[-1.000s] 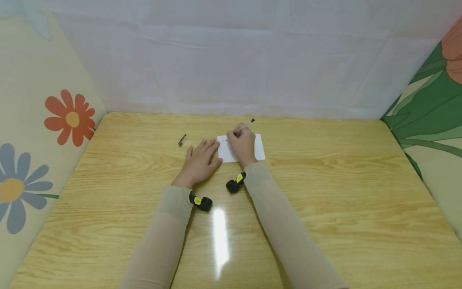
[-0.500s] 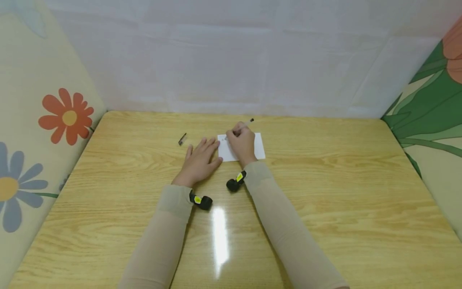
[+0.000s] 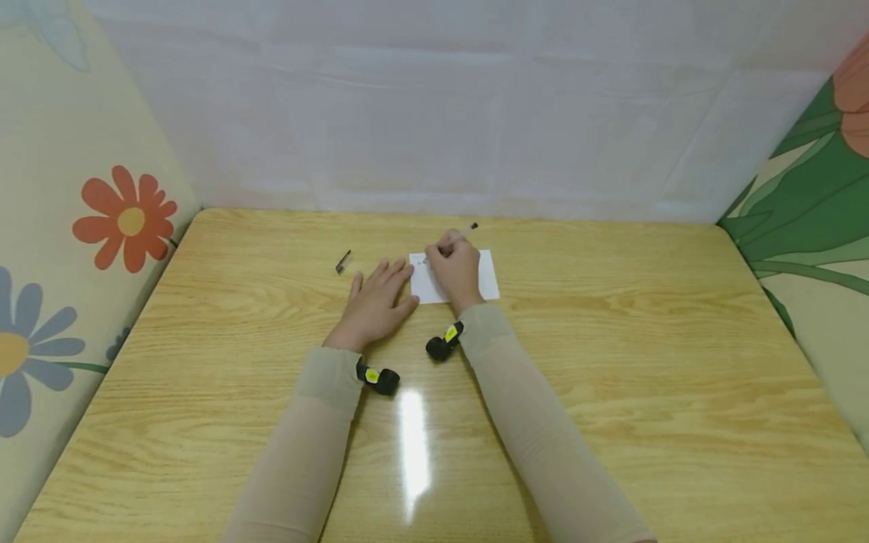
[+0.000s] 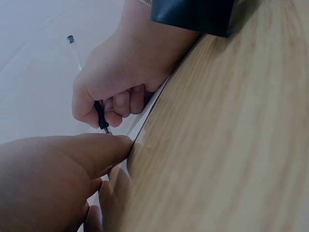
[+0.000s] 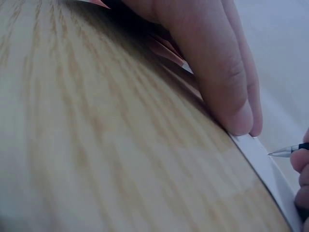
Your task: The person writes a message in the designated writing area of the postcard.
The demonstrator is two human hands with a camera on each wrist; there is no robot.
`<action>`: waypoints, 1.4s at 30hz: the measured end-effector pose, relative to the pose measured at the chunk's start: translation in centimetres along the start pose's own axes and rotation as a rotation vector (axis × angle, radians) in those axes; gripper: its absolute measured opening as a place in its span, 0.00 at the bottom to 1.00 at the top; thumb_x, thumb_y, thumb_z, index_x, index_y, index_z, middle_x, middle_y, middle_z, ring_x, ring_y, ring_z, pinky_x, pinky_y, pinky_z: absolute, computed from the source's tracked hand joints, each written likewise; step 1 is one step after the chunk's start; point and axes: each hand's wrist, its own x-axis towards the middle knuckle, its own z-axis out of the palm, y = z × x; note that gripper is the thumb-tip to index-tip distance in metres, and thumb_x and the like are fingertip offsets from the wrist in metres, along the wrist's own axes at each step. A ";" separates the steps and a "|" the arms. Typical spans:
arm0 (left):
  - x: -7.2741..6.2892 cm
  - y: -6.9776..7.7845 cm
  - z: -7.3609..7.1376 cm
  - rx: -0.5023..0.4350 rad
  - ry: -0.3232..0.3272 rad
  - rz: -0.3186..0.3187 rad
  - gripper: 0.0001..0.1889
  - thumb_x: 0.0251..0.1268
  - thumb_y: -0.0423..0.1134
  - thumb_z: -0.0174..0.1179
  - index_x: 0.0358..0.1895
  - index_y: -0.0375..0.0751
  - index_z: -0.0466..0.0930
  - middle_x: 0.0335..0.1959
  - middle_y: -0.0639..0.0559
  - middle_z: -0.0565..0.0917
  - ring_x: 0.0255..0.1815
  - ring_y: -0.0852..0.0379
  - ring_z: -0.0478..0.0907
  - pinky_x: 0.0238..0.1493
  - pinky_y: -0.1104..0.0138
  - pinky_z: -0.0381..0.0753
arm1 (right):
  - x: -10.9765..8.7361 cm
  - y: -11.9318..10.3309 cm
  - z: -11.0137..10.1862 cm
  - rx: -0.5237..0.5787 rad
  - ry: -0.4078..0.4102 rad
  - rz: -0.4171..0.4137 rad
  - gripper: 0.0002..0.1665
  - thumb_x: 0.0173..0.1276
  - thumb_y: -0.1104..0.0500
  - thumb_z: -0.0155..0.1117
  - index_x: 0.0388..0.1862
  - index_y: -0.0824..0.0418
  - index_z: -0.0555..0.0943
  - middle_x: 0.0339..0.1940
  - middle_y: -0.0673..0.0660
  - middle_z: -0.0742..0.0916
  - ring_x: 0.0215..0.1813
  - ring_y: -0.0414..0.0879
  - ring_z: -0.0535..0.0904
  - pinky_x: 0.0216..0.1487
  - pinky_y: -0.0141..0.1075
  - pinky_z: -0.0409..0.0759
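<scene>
A small white sheet of paper [image 3: 489, 275] lies on the wooden table, with a few dark marks near its upper left corner. My right hand [image 3: 458, 271] rests over its middle and pinches a clear pen [image 4: 100, 115] by its black grip, the end tilted up and away. In the right wrist view the pen's metal tip [image 5: 280, 152] is right at the paper. My left hand [image 3: 376, 305] lies with fingers spread, its fingertips and thumb on the paper's left edge. Left of that hand is a pen cap [image 3: 343, 262], clear with a dark clip.
The wooden table [image 3: 645, 362] reaches back to a white cloth backdrop [image 3: 421, 128]. Flower-printed panels [image 3: 129, 219] stand along both sides. Each wrist wears a black camera [image 3: 441, 347], close to the tabletop.
The pen and right hand shift only very slightly over the paper. The left hand and the pen cap stay put; the head view tilts a little.
</scene>
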 end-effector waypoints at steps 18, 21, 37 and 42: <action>0.0 -0.2 0.2 0.001 0.004 0.003 0.34 0.80 0.52 0.48 0.82 0.45 0.52 0.84 0.48 0.48 0.84 0.45 0.35 0.77 0.41 0.23 | -0.1 0.0 0.0 0.002 -0.012 0.013 0.10 0.66 0.62 0.64 0.25 0.60 0.76 0.22 0.53 0.79 0.28 0.44 0.74 0.30 0.30 0.72; 0.0 -0.2 0.2 0.000 0.004 0.003 0.34 0.80 0.53 0.48 0.82 0.45 0.52 0.84 0.48 0.48 0.84 0.45 0.35 0.77 0.41 0.23 | -0.1 0.0 -0.1 0.005 -0.013 0.015 0.10 0.66 0.62 0.64 0.25 0.60 0.76 0.22 0.53 0.79 0.28 0.44 0.74 0.30 0.30 0.72; 0.0 0.0 0.0 0.000 0.004 0.004 0.34 0.80 0.52 0.48 0.82 0.44 0.53 0.84 0.47 0.48 0.84 0.44 0.36 0.77 0.40 0.24 | -0.1 -0.1 -0.1 -0.007 -0.007 -0.004 0.12 0.67 0.62 0.63 0.23 0.59 0.75 0.20 0.53 0.78 0.26 0.45 0.72 0.29 0.32 0.70; 0.1 0.0 -0.1 -0.002 0.004 -0.001 0.34 0.80 0.51 0.49 0.82 0.43 0.53 0.84 0.47 0.48 0.84 0.44 0.36 0.77 0.41 0.24 | -0.2 -0.1 -0.2 -0.009 0.001 -0.012 0.12 0.67 0.62 0.62 0.23 0.59 0.74 0.20 0.53 0.78 0.25 0.45 0.72 0.28 0.31 0.70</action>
